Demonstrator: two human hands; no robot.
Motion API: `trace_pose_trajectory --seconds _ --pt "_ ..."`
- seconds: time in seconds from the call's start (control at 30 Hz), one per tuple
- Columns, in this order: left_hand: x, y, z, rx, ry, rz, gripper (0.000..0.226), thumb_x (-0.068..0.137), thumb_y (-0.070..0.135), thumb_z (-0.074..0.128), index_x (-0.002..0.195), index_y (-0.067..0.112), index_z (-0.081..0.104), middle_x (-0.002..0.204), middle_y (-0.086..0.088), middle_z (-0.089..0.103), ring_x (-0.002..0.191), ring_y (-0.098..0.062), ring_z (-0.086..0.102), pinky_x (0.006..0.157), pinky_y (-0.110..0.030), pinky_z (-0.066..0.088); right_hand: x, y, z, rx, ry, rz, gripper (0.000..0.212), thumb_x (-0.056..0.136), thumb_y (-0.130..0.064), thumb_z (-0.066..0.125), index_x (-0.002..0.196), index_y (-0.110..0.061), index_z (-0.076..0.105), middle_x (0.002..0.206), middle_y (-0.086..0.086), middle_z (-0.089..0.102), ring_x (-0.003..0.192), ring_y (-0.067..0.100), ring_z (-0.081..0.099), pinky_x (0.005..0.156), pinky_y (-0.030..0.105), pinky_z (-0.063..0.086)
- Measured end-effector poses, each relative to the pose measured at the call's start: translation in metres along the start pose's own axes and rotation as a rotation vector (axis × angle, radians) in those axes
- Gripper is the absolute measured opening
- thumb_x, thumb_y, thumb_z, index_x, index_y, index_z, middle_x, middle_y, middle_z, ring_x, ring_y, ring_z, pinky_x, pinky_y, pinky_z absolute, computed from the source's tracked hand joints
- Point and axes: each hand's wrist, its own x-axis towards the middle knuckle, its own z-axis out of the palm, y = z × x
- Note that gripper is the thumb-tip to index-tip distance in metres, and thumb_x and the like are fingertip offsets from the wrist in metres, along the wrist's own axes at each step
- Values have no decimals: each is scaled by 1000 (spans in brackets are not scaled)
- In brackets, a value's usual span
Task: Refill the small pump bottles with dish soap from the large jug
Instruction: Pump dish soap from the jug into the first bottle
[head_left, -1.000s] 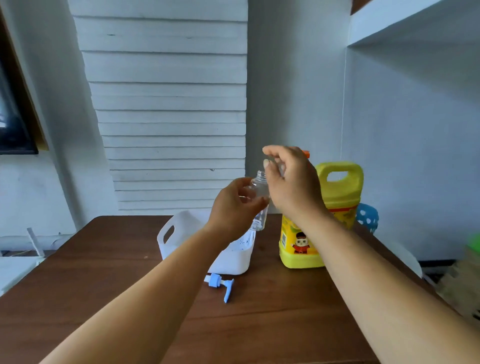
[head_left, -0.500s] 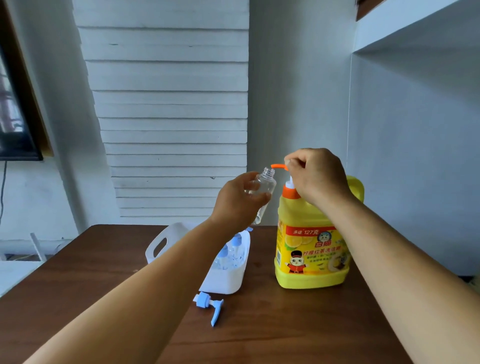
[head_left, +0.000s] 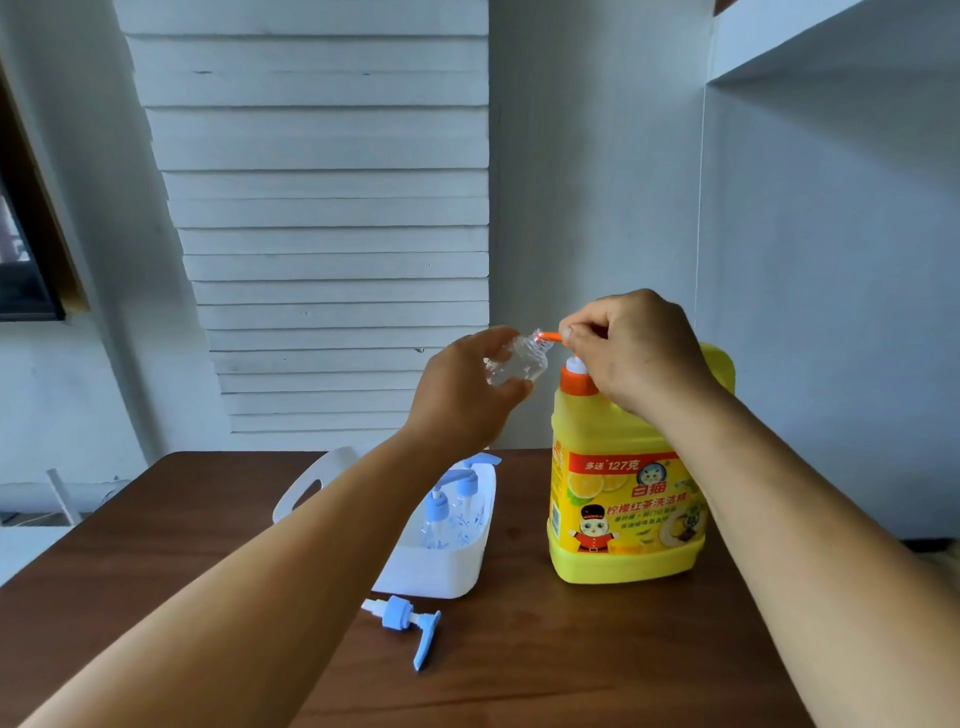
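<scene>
A large yellow soap jug (head_left: 623, 499) with an orange pump stands on the brown table (head_left: 571, 665). My right hand (head_left: 636, 353) curls over the pump head, whose orange spout (head_left: 549, 336) points left. My left hand (head_left: 462, 395) grips a small clear bottle (head_left: 517, 364), uncapped and tilted, with its open neck right at the spout tip. A blue pump cap (head_left: 408, 621) lies loose on the table in front.
A white handled basket (head_left: 441, 566) left of the jug holds two small clear bottles with blue pumps (head_left: 452, 501). White walls stand close behind and to the right. The table's left edge runs diagonally at the lower left.
My right hand moved from the small bottle onto the jug's pump head. My left hand tilted the bottle and brought its neck up to the spout. The camera moved closer.
</scene>
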Motion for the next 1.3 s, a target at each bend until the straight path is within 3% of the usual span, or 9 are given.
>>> trace_pose_trajectory --seconds 0.3,0.53,0.67,0.77,0.9,1.1,1.3 --pt "1 9 -7 34 -18 25 44 82 24 67 125 23 56 114 1 65 100 -21 61 82 -29 47 0 -8 -18 -49 -61 -14 23 90 -16 57 90 1 72 89 11 73 86 27 67 74 31 52" --pt "2 4 -6 93 -28 39 42 82 26 67 123 25 57 113 3 65 98 -18 61 78 -25 45 -4 -6 -9 -36 -34 5 22 92 -18 56 89 -7 75 93 8 73 87 23 65 76 26 51" --pt "1 2 -5 104 -45 40 45 83 27 66 126 25 55 116 3 65 101 -18 60 78 -24 42 -9 -5 -5 -19 -28 20 24 93 -21 54 89 -8 75 95 9 73 90 25 66 81 34 55" --pt "1 4 -7 102 -53 34 47 83 26 66 128 25 53 117 2 64 101 -18 60 78 -25 43 -5 -7 -12 -24 -64 17 22 92 -19 55 92 -8 75 97 7 73 91 24 65 80 32 53" --pt "5 8 -10 89 -43 36 46 82 27 67 126 26 54 115 3 65 101 -18 60 79 -25 44 3 -10 -22 -44 -98 15 21 90 -17 56 90 -4 74 91 4 74 68 10 62 59 18 46" --pt "5 3 -8 101 -59 45 43 80 26 68 122 25 57 114 2 66 100 -19 62 80 -25 45 -4 -7 -11 -33 -74 32 19 91 -17 58 92 -8 74 97 7 73 91 24 65 81 31 53" --pt "3 4 -9 100 -74 32 45 80 26 69 123 24 56 114 1 65 100 -19 62 82 -29 49 -4 -8 -14 -43 -99 36 20 92 -19 56 93 -9 74 100 5 72 85 16 60 71 24 45"
